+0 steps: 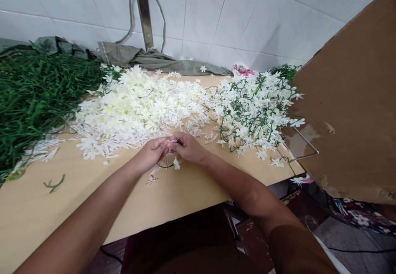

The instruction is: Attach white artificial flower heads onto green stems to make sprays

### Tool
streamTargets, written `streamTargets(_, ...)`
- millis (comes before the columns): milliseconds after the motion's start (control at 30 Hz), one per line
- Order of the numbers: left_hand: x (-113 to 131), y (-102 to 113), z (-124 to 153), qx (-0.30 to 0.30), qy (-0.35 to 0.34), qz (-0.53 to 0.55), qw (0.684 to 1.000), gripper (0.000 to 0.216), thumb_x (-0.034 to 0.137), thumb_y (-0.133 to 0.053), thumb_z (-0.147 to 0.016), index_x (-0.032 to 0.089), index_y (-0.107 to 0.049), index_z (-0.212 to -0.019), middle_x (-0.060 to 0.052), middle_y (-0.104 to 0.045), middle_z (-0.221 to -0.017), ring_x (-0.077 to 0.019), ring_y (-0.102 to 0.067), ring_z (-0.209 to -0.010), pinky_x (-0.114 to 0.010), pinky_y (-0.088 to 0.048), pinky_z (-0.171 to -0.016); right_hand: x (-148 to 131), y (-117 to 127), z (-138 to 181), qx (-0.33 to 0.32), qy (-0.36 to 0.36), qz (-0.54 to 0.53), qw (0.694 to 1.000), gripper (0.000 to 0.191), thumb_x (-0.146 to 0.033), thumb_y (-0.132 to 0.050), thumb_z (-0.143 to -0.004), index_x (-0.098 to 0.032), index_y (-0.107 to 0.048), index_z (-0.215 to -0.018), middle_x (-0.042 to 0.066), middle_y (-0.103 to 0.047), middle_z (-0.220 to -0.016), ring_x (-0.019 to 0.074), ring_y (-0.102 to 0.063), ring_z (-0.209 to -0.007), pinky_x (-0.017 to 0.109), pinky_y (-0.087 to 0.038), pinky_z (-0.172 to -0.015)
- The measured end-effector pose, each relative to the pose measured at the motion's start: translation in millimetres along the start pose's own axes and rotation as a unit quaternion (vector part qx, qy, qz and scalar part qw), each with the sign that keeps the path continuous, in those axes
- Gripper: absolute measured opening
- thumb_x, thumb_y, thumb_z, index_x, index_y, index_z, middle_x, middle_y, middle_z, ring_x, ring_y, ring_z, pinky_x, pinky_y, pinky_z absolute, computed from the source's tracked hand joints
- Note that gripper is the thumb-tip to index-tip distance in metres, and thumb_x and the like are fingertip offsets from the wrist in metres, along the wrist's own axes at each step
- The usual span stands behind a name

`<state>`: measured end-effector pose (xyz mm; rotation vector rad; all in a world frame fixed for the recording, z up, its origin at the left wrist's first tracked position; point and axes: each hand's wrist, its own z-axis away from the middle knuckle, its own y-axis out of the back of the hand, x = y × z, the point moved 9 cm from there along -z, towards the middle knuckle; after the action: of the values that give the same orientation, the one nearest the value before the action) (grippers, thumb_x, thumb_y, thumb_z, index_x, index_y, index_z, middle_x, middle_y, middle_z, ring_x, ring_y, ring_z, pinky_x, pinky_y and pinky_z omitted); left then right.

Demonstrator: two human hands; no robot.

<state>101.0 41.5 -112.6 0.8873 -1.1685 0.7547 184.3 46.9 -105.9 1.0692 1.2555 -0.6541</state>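
Close together over the front middle of the table, my left hand (156,149) and my right hand (189,147) meet fingertip to fingertip. Both are closed in a pinch on an artificial flower sprig, with small white parts showing between the fingers. Below them hangs its curved green stem with a white blossom (176,164) at the end. My fingers hide where the parts join. Just beyond lies a heap of loose white petals (136,101), edged with thin white sticks (130,137). A few more white bits (151,179) are on the table beneath my hands.
Green plastic stems (40,97) are piled at the left. Assembled white flower sprigs (253,109) form a pile at the right, beside a large cardboard sheet (349,101). A loose green stem piece (55,184) lies front left. Grey cloth (173,64) runs along the tiled wall.
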Motion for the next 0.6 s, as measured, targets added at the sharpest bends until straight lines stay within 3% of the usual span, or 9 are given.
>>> streamTargets(167,0.4,-5.2,1.5,-0.013,-0.011,0.053,0.998,0.055,0.070,-0.054,-0.075,0.017,-0.055,-0.062,-0.001,-0.051,-0.056,-0.0106,-0.045,-0.053,-0.024,-0.035,-0.052,-32.3,36.9,14.9,0.026,0.029,0.161,0.986,0.025,-0.037,-0.058,-0.084,-0.018,-0.052,-0.069,-0.004,-0.047,-0.059,0.0083,-0.042,-0.057,0.024,-0.035,-0.057)
streamTargets(300,-1.4,1.2,4.6,0.030,-0.010,0.065,0.997,0.051,0.065,-0.054,-0.079,0.015,-0.064,-0.080,-0.003,-0.058,-0.067,-0.0125,-0.051,-0.060,-0.025,-0.038,-0.056,-87.0,137.6,60.8,0.183,0.040,0.328,0.926,0.022,-0.033,-0.060,-0.085,-0.019,-0.059,-0.068,0.000,-0.055,-0.063,0.0102,-0.047,-0.058,0.029,-0.039,-0.058)
streamTargets(400,-0.9,-2.5,5.4,0.017,-0.014,0.018,1.000,0.044,0.056,-0.048,-0.086,0.016,-0.064,-0.077,0.000,-0.053,-0.063,-0.0108,-0.047,-0.057,-0.024,-0.036,-0.053,-127.0,243.0,112.0,0.386,0.036,0.404,0.828,0.012,-0.038,-0.070,-0.080,-0.027,-0.071,-0.084,0.008,-0.068,-0.079,0.0157,-0.059,-0.068,0.036,-0.044,-0.062)
streamTargets(433,-1.2,-4.4,5.2,0.011,-0.013,0.001,1.000,0.042,0.053,-0.047,-0.086,0.016,-0.064,-0.076,0.000,-0.052,-0.062,-0.0103,-0.046,-0.055,-0.023,-0.034,-0.051,-132.2,273.7,126.1,0.440,-0.002,0.431,0.788,0.020,-0.038,-0.072,-0.078,-0.029,-0.073,-0.095,0.011,-0.070,-0.089,0.0197,-0.063,-0.077,0.040,-0.046,-0.065)
streamTargets(467,-1.3,-5.7,5.0,0.006,-0.012,-0.012,1.000,0.039,0.051,-0.047,-0.087,0.017,-0.063,-0.076,0.001,-0.050,-0.060,-0.0099,-0.044,-0.053,-0.023,-0.033,-0.050,-141.6,298.1,142.8,0.515,-0.034,0.478,0.711,0.031,-0.038,-0.080,-0.068,-0.026,-0.076,-0.097,0.014,-0.071,-0.093,0.0254,-0.065,-0.087,0.044,-0.046,-0.068)
streamTargets(500,-1.4,-7.1,4.7,0.002,-0.011,-0.022,1.000,0.036,0.048,-0.048,-0.086,0.017,-0.063,-0.076,0.002,-0.049,-0.059,-0.0095,-0.042,-0.051,-0.023,-0.032,-0.048,-150.8,309.6,151.8,0.554,-0.052,0.534,0.637,0.051,-0.043,-0.087,-0.057,-0.021,-0.077,-0.101,0.019,-0.069,-0.108,0.0343,-0.060,-0.110,0.051,-0.044,-0.079)
streamTargets(533,-0.9,-7.8,4.4,-0.001,-0.011,-0.030,0.999,0.033,0.046,-0.049,-0.086,0.018,-0.063,-0.076,0.003,-0.047,-0.056,-0.0092,-0.040,-0.049,-0.022,-0.031,-0.047,-151.3,314.8,152.7,0.562,-0.079,0.552,0.611,0.071,-0.045,-0.091,-0.044,-0.016,-0.075,-0.107,0.024,-0.064,-0.118,0.0410,-0.051,-0.123,0.055,-0.041,-0.086)
streamTargets(567,-0.5,-8.5,4.3,-0.003,-0.011,-0.037,0.999,0.030,0.043,-0.050,-0.086,0.018,-0.063,-0.076,0.004,-0.045,-0.055,-0.0088,-0.039,-0.048,-0.022,-0.030,-0.046,-155.4,307.6,149.5,0.568,-0.046,0.559,0.602,0.076,-0.044,-0.092,-0.045,-0.013,-0.073,-0.111,0.024,-0.063,-0.118,0.0412,-0.048,-0.126,0.056,-0.039,-0.091)
streamTargets(600,-0.3,-8.7,4.3,-0.005,-0.009,-0.041,0.999,0.029,0.042,-0.050,-0.086,0.018,-0.063,-0.077,0.005,-0.044,-0.053,-0.0085,-0.037,-0.047,-0.021,-0.029,-0.045,-159.6,286.5,136.5,0.534,0.025,0.582,0.612,0.063,-0.044,-0.084,-0.062,-0.013,-0.071,-0.116,0.024,-0.062,-0.123,0.0370,-0.049,-0.126,0.054,-0.039,-0.094)
